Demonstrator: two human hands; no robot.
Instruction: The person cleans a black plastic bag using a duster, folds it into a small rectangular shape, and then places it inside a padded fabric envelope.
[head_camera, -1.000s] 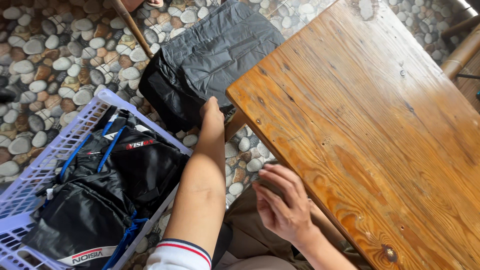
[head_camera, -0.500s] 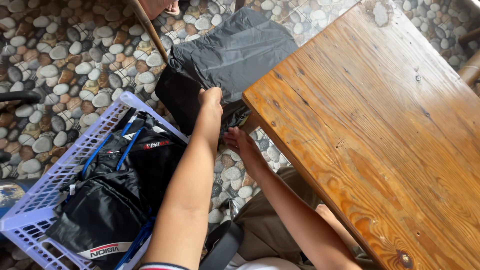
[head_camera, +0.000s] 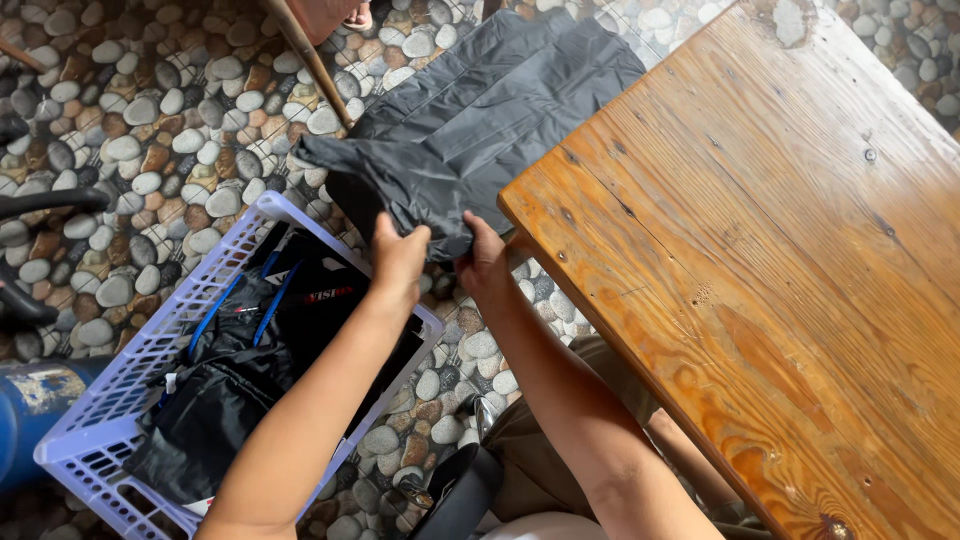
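**Even daylight, sharp view**

Soft, bright daylight fills the scene. The wooden desk (head_camera: 760, 260) carries a mild sheen on its varnish, without harsh glare. Shadows are faint and diffuse on the pebble floor (head_camera: 150, 130). Focus is crisp throughout; the black garment (head_camera: 480, 120) loses some fold detail in its darkness.

A dark grey, thin, slightly shiny garment of crinkled synthetic cloth (head_camera: 480, 130) hangs spread out over the pebbled floor, just beside the corner of the wooden table. Its upper part lies fairly flat, showing long lengthwise folds and seams, and runs up past a slanted wooden leg. Its lower edge is bunched and puckered where it is gathered up, and one crumpled corner sticks out to the left above the basket.
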